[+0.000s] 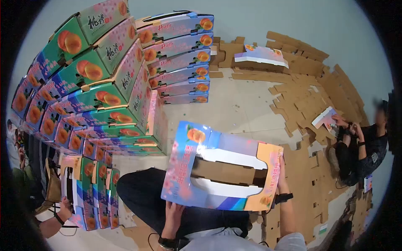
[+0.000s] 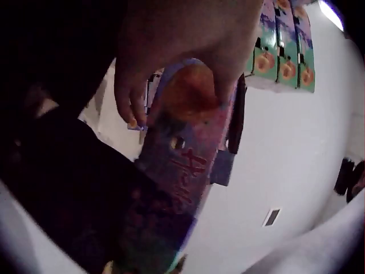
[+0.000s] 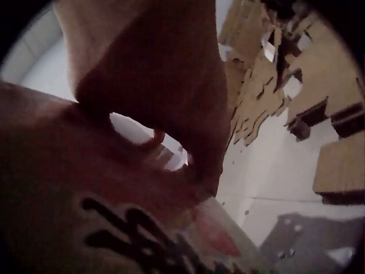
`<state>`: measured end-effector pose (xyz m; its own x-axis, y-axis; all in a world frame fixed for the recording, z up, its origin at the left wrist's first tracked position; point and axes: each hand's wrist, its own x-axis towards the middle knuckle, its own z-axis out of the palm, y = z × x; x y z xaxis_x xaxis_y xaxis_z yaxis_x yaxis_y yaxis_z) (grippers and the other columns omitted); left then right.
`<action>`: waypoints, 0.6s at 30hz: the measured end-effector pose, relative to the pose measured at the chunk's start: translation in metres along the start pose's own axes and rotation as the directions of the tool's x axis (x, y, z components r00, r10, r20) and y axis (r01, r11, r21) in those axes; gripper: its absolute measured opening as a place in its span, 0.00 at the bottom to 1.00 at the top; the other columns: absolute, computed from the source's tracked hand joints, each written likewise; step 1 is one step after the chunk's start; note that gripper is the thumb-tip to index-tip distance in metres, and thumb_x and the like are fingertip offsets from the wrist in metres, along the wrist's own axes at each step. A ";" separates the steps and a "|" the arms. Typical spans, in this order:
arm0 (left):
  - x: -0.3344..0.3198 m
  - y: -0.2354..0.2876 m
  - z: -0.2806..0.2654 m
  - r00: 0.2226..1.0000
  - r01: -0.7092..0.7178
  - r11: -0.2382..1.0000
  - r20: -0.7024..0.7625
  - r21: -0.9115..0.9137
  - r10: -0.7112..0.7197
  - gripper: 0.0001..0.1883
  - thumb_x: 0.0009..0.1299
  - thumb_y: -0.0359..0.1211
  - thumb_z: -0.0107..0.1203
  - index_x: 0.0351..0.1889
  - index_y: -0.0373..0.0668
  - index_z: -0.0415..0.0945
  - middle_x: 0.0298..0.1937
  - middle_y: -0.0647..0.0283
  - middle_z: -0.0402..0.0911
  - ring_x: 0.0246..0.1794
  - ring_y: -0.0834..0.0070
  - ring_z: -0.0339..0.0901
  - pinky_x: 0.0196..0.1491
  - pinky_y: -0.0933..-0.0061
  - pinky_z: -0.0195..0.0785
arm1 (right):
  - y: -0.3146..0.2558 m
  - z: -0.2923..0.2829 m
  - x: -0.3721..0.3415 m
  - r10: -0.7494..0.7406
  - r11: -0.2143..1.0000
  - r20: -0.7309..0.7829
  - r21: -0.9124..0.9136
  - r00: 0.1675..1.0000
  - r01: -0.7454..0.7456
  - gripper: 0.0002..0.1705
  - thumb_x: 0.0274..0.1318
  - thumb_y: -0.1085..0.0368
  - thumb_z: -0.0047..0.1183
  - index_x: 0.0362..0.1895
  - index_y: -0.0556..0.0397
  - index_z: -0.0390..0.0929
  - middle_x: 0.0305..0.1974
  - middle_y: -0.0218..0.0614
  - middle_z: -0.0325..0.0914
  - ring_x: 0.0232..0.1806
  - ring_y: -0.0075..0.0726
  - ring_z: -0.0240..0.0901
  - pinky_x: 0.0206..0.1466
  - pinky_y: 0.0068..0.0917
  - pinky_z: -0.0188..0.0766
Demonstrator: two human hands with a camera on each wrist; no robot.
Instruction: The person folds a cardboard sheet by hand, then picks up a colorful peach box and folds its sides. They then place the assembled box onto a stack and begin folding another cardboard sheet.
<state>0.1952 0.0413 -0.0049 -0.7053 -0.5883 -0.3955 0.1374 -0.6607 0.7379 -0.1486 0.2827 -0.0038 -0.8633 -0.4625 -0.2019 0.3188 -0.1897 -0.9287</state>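
Note:
In the head view, a printed cardboard box (image 1: 226, 140) with peach pictures, blue on the left and orange on the right, is held over the lap with a large opening facing the camera. My left hand (image 1: 173, 215) grips its lower left side, the fingertips hidden behind it. On the right end, my right hand (image 1: 282, 173) holds the edge, partly covered by the box. The left wrist view shows the left hand (image 2: 182, 37) spanning the box's narrow side (image 2: 182, 165), thumb on one edge. In the right wrist view, the right hand (image 3: 157, 74) curls over the box (image 3: 51, 165).
Tall stacks of peach boxes (image 1: 90, 69) stand at the left. Flat cardboard sheets (image 1: 299, 100) cover the floor at the right, with a printed piece (image 1: 261, 55) at the back. A seated person (image 1: 364, 146) handles another piece at the right; another person's hand (image 1: 65, 209) touches boxes lower left.

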 end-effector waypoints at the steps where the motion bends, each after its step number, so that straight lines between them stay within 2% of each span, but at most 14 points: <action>1: 0.004 0.000 0.009 0.999 -0.032 0.995 -0.042 -0.092 0.028 0.37 0.69 0.43 0.55 0.71 0.48 0.47 0.67 0.62 0.59 0.66 0.68 0.61 0.64 0.59 0.57 | -0.003 0.006 -0.010 0.030 0.999 -0.047 0.041 0.998 -0.028 0.37 0.66 0.40 0.37 0.65 0.56 0.59 0.57 0.36 0.69 0.56 0.30 0.68 0.57 0.28 0.67; 3: 0.016 -0.015 0.013 0.998 -0.064 0.993 0.010 -0.098 0.065 0.37 0.68 0.42 0.56 0.70 0.48 0.48 0.67 0.64 0.57 0.64 0.69 0.61 0.63 0.61 0.57 | 0.008 -0.002 -0.015 0.065 0.994 -0.027 0.090 0.997 -0.063 0.37 0.66 0.40 0.36 0.66 0.57 0.58 0.59 0.37 0.67 0.58 0.32 0.67 0.60 0.30 0.66; 5: 0.023 -0.015 0.032 0.995 -0.088 0.994 0.050 -0.067 0.092 0.36 0.68 0.41 0.57 0.70 0.48 0.49 0.66 0.65 0.58 0.63 0.70 0.61 0.63 0.63 0.56 | 0.012 0.012 -0.022 -0.087 0.984 -0.031 0.152 0.996 0.091 0.37 0.67 0.42 0.34 0.68 0.56 0.56 0.62 0.36 0.65 0.60 0.32 0.64 0.63 0.29 0.62; 6: 0.026 -0.011 0.042 0.996 -0.088 0.996 0.028 -0.018 0.088 0.38 0.67 0.39 0.58 0.71 0.48 0.47 0.66 0.64 0.58 0.65 0.71 0.59 0.63 0.64 0.56 | 0.017 0.011 -0.026 -0.089 0.984 -0.028 0.153 0.996 0.092 0.37 0.67 0.42 0.34 0.68 0.56 0.56 0.62 0.36 0.65 0.60 0.32 0.64 0.63 0.29 0.62; 8: 0.027 -0.003 0.054 0.994 -0.099 0.995 0.047 -0.010 0.099 0.39 0.67 0.38 0.58 0.71 0.48 0.45 0.66 0.64 0.58 0.65 0.70 0.58 0.63 0.65 0.55 | 0.030 0.007 -0.033 -0.083 0.975 -0.146 0.192 0.986 0.111 0.38 0.66 0.41 0.34 0.69 0.54 0.55 0.63 0.36 0.64 0.62 0.33 0.63 0.64 0.29 0.61; 10: 0.025 -0.005 0.054 0.991 -0.117 0.993 0.067 -0.003 0.117 0.40 0.66 0.36 0.58 0.71 0.48 0.44 0.66 0.63 0.57 0.66 0.70 0.58 0.64 0.65 0.54 | 0.029 0.013 -0.046 -0.068 0.975 -0.156 0.199 0.985 0.099 0.38 0.66 0.40 0.35 0.69 0.54 0.55 0.63 0.36 0.64 0.61 0.33 0.63 0.64 0.30 0.61; 12: 0.028 -0.010 0.049 0.972 -0.209 0.976 0.126 0.068 0.199 0.43 0.65 0.36 0.60 0.71 0.48 0.43 0.66 0.62 0.57 0.66 0.68 0.56 0.65 0.65 0.52 | 0.029 0.019 -0.058 -0.056 0.974 -0.168 0.206 0.984 0.091 0.38 0.65 0.40 0.35 0.69 0.54 0.55 0.63 0.36 0.64 0.61 0.34 0.63 0.64 0.30 0.61; 14: 0.021 -0.009 0.047 0.969 -0.219 0.973 0.129 0.071 0.209 0.43 0.64 0.36 0.61 0.71 0.47 0.43 0.66 0.62 0.57 0.67 0.67 0.55 0.65 0.65 0.52 | 0.031 0.022 -0.067 -0.087 0.972 -0.215 0.194 0.973 0.130 0.39 0.65 0.38 0.36 0.66 0.56 0.58 0.60 0.38 0.67 0.59 0.34 0.65 0.61 0.30 0.63; 16: 0.016 -0.010 0.046 0.967 -0.229 0.971 0.133 0.074 0.218 0.43 0.63 0.36 0.62 0.71 0.47 0.44 0.65 0.61 0.57 0.67 0.66 0.55 0.66 0.65 0.51 | 0.037 0.013 -0.074 -0.087 0.969 -0.189 0.211 0.978 0.127 0.39 0.65 0.38 0.36 0.66 0.56 0.58 0.60 0.38 0.67 0.58 0.34 0.66 0.61 0.30 0.63; 18: 0.011 -0.014 0.045 0.977 -0.205 0.972 0.075 0.112 0.197 0.42 0.63 0.36 0.62 0.69 0.45 0.45 0.63 0.60 0.59 0.66 0.67 0.55 0.65 0.65 0.51 | 0.039 0.007 -0.078 -0.085 0.966 -0.164 0.230 0.983 0.121 0.40 0.64 0.37 0.37 0.66 0.56 0.58 0.59 0.38 0.68 0.58 0.34 0.66 0.61 0.30 0.64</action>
<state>0.1544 0.0651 0.0053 -0.7145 -0.6704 -0.2000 0.2001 -0.4698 0.8598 -0.0667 0.3054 -0.0219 -0.9396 -0.2964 -0.1710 0.2929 -0.4385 -0.8496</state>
